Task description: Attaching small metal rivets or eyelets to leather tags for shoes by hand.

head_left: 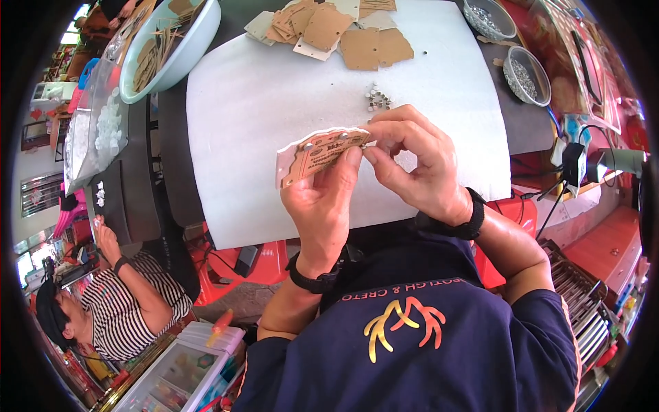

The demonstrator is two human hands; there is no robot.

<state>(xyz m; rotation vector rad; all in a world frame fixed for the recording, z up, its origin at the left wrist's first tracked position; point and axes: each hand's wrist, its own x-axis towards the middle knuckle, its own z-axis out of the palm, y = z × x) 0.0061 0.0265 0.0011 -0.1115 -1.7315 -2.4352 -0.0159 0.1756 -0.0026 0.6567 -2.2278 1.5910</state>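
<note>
Cardboard tags [317, 152] pinched by left hand [321, 206], right hand [419, 165] fingers closed on edge, above white mat [274, 103].

The left hand [322, 199] covers the lower right part of the card stack [319, 152], and the right hand [419, 165] hides its right end; what the right fingertips pinch there is too small to tell. How many cards lie in the stack cannot be counted. The small pile [378, 98] of pale bits near the desk's middle is too small to make out piece by piece. At the desk's far edge the brown cards [336, 27] are cut off by the picture's top. The bowl [171, 48] at the far left corner is cut off too, its contents blurred. The two bowls [527, 75] at the far right corner hold tiny, unreadable bits.
</note>
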